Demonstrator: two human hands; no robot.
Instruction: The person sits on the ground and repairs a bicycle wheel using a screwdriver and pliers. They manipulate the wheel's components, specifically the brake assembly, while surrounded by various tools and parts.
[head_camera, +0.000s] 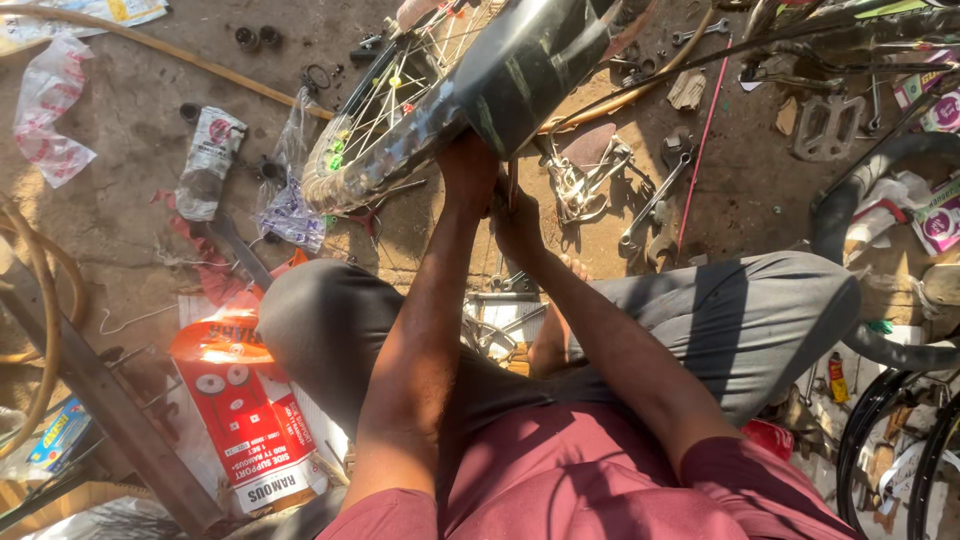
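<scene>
The mudguard (530, 60) hides the hands' fingertips; the wheel (390, 110) runs off frame.

A bicycle repair workshop, set on bare ground.

We see spanners (655, 200) strewn right of our grip, a loose pedal (826, 128) beyond them, spare tyres (900, 440) far right, and a spoked wheel (400, 100) just above.

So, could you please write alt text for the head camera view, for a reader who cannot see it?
Seen from above, a seated person's left hand and right hand meet under a black mudguard over a spoked bicycle wheel. Spanners and a pedal lie on the dirt floor, an orange carton beside the left knee.
</scene>
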